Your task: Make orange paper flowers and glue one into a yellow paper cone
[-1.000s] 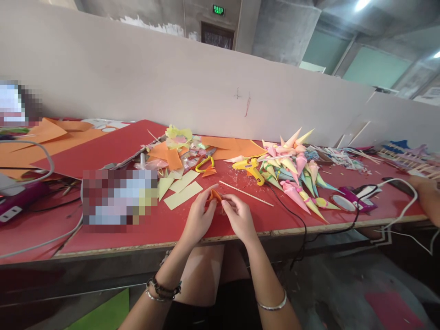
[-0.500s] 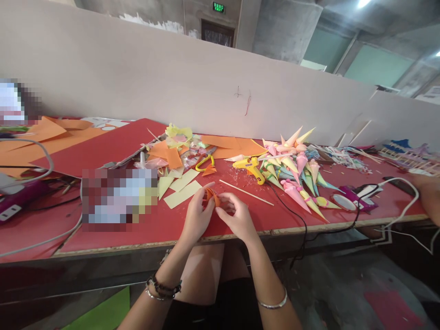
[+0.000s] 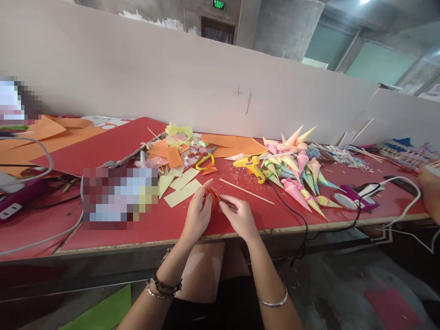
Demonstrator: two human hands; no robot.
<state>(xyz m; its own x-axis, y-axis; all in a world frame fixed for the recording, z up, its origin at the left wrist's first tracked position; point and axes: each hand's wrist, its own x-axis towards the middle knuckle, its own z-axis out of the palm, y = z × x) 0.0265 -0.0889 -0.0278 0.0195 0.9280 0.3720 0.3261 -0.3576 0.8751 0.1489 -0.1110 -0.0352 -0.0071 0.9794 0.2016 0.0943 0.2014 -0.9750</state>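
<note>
Between my two hands, above the red tabletop, is a curled piece of orange paper (image 3: 212,196). My left hand (image 3: 198,213) is closed around it from the left, with the thumb in front. The fingertips of my right hand (image 3: 239,214) pinch its right edge. Behind my hands lie a thin wooden stick (image 3: 246,191) and a yellow hot glue gun (image 3: 250,167). Pale yellow paper strips (image 3: 183,192) rest just left of my left hand. Yellow-handled scissors (image 3: 206,160) lie beyond, by a small orange paper scrap (image 3: 209,170).
A heap of pastel paper cones (image 3: 297,169) covers the back right of the table. Near it sit a purple power strip (image 3: 367,201) and a black cord (image 3: 302,220). Orange sheets (image 3: 230,144) lie at the back. Another person's arm (image 3: 429,190) reaches in at far right.
The orange paper has turned between my hands and now shows its edges as thin lines. The fingers of my right hand have drawn closer together on its right edge.
</note>
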